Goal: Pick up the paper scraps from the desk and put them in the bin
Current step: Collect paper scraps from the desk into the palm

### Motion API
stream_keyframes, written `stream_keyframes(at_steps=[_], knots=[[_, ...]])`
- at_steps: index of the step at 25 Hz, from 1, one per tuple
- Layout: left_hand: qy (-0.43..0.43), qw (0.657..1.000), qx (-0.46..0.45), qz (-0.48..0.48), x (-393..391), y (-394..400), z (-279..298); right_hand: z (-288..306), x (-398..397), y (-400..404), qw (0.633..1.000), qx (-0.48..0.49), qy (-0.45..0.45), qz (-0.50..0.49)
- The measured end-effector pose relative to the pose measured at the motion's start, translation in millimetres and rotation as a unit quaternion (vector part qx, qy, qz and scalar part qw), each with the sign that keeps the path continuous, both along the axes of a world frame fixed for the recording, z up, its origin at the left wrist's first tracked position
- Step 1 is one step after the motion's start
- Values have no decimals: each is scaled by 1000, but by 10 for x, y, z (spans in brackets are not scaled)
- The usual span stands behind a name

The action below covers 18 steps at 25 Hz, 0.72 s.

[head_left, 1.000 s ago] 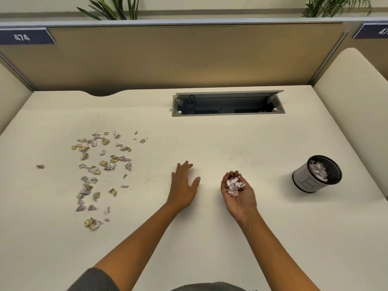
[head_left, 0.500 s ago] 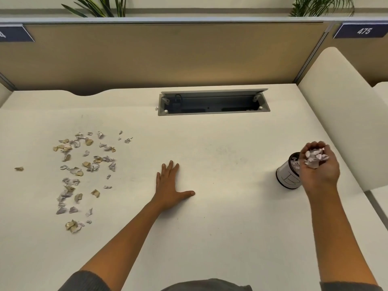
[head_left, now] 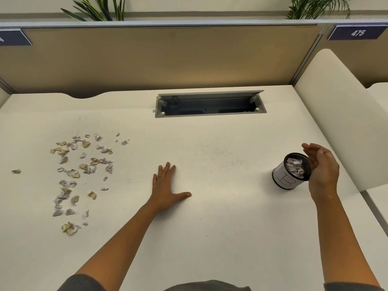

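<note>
Far on your left, one small scrap [head_left: 16, 171] lies alone on the desk [head_left: 210, 227]. Next to it, further in, a big scatter of paper scraps [head_left: 79, 175] is spread over the left part of the desk, white and tan bits mixed together, none of them touching your hands.

In the middle, your left hand [head_left: 165, 189] lies flat on the desk, palm down, fingers stretched out, holding nothing. Behind it, at the back of the desk, a long grey slot [head_left: 210, 105] sits open.

On your right stands the little round bin [head_left: 290, 171], with crumpled white paper inside. Your right hand [head_left: 321, 166] is just over its right rim, tipped on its side with the fingers spread wide. It looks empty, though the palm is partly turned away, so that is hard to tell.
</note>
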<state>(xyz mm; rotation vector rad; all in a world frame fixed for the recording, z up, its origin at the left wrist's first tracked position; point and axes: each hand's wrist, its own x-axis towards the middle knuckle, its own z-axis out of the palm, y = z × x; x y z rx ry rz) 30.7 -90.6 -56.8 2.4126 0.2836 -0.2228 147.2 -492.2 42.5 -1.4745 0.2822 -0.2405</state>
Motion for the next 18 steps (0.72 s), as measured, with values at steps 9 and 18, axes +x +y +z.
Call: stream_keyframes(at_steps=[9, 18], knots=[[7, 999, -20, -49, -72, 154, 62, 14, -88, 53, 999, -38, 18, 1], [-45, 993, -1, -107, -454, 365, 53, -191, -368, 1184, 997, -49, 1, 66]])
